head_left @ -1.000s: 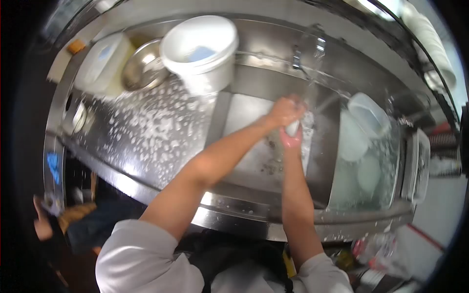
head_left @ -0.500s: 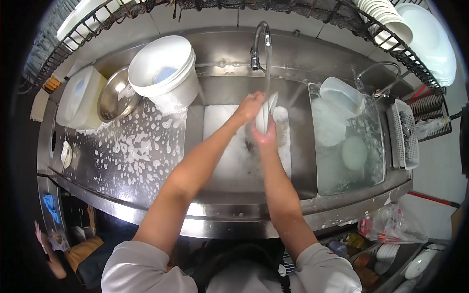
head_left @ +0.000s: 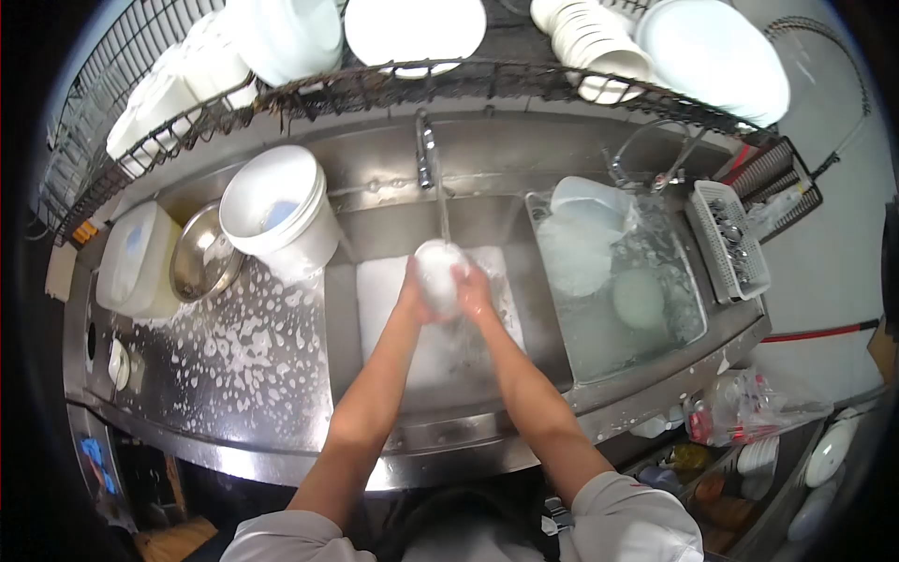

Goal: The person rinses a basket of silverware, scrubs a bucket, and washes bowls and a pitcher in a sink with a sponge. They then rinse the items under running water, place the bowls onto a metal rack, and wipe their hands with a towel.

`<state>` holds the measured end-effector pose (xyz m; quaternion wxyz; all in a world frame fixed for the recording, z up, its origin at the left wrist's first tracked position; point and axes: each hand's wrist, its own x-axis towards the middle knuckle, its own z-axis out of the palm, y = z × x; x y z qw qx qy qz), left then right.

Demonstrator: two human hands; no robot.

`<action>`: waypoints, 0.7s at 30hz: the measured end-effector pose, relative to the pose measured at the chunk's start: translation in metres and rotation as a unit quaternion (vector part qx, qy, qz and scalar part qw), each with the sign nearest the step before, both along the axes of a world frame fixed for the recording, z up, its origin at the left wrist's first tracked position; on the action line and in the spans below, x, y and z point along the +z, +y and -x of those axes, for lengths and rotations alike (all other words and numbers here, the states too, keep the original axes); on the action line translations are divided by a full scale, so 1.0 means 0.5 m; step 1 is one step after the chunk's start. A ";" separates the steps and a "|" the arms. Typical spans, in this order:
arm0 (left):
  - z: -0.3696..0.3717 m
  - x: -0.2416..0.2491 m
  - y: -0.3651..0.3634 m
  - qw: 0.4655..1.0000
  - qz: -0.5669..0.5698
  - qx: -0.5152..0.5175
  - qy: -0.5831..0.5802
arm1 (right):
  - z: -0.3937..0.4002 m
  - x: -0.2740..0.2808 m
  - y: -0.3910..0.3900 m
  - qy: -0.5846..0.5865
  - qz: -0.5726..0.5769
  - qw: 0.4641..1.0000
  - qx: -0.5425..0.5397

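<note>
A small round white plate [head_left: 437,267] is held under the running water in the middle sink [head_left: 375,245], its face turned up towards me. My left hand [head_left: 414,295] is closed on the plate's left edge. My right hand [head_left: 474,292] grips its right side, with the fingers over the rim and face. Water falls from the metal tap [head_left: 425,155] onto the plate. Beneath my hands, a white layer [head_left: 379,328] covers the sink bottom. Whether a second dish lies behind the plate cannot be made out.
On the left, a white bucket [head_left: 323,239], a steel bowl [head_left: 192,267] and a plastic tub [head_left: 117,272] stand on the foamy drainboard [head_left: 281,393]. To the right are a water-filled basin [head_left: 599,351] and a cutlery basket [head_left: 760,281]. A wire rack [head_left: 375,89] with dishes hangs overhead.
The plate has turned from edge-on to face-up under the stream. My hands have shifted to hold it from both sides. The view has tilted, showing more of the rack.
</note>
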<state>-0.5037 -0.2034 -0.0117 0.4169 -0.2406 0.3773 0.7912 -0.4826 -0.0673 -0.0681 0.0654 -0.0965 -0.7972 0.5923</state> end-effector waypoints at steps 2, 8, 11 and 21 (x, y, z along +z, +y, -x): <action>-0.014 -0.008 0.011 0.998 -0.017 0.031 -0.045 | -0.038 0.025 0.003 0.086 -0.097 0.991 0.033; -0.078 -0.100 0.092 0.970 -0.213 0.090 0.079 | -0.117 0.127 0.061 -0.041 -0.172 0.983 0.056; -0.129 -0.029 0.153 0.951 -0.242 0.139 0.129 | -0.163 0.215 0.125 -0.035 -0.294 0.949 0.108; -0.136 0.173 0.017 0.897 0.187 0.057 0.395 | -0.207 0.805 0.360 0.520 -0.409 0.735 -0.149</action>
